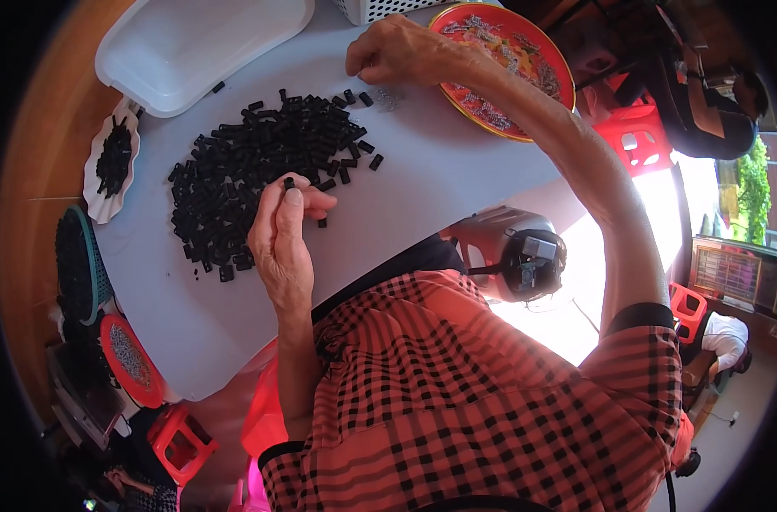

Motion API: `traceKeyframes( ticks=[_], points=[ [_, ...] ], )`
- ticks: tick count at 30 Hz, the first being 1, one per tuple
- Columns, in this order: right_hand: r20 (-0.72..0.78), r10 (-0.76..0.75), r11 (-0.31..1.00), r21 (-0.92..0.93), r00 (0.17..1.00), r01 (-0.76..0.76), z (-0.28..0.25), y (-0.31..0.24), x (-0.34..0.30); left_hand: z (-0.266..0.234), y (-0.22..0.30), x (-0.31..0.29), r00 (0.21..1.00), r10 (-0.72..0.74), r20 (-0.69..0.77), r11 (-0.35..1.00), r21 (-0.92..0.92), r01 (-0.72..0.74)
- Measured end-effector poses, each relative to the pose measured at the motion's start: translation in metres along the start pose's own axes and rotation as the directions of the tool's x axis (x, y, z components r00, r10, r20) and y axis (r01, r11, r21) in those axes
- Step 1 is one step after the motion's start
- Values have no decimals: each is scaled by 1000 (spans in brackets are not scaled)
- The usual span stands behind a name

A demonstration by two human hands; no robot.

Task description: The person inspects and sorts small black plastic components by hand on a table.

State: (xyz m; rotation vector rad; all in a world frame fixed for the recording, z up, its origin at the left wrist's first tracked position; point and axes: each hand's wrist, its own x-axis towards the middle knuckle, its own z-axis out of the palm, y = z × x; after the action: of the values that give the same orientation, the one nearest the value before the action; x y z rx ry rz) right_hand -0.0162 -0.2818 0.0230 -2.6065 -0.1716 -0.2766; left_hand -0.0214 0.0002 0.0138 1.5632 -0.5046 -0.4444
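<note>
My left hand (283,247) pinches a small black plastic piece (289,183) between thumb and fingers, at the near edge of a pile of similar black pieces (252,149). Farther away and to the right, my right hand (401,53) is closed with its fingers curled down. What it holds, if anything, is hidden. Just below it lies a small heap of thin silvery metal parts (389,100) on the grey table (431,162). Beyond my right wrist stands a round red tray (564,68), with more metal parts on its patterned surface.
A white plastic tub (205,51) and a perforated white basket (388,8) stand at the back. On the left are a white dish (96,205) of black strips and a red plate (154,392) of metal bits. Red stools (632,141) and other people are around.
</note>
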Motion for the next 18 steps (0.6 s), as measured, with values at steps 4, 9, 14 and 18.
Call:
traceKeyframes(
  ticks=[4, 9, 14, 18],
  points=[
    [140, -5, 999, -50, 990, 12, -1, -13, 1, 1, 0, 1, 1000, 21, -21, 1000, 2, -21],
    [94, -84, 991, -96, 992, 93, 2, -16, -1, 1, 1, 0, 1000, 20, -22, 1000, 10, -20],
    [26, -121, 980, -159, 992, 123, 10, -13, -3, 2, 0, 1, 1000, 29, -8, 1000, -6, -29],
    [-25, -81, 961, -267, 996, 72, 12, -19, -1, 0, -2, 1, 999, 34, -17, 999, -33, -34]
  ],
)
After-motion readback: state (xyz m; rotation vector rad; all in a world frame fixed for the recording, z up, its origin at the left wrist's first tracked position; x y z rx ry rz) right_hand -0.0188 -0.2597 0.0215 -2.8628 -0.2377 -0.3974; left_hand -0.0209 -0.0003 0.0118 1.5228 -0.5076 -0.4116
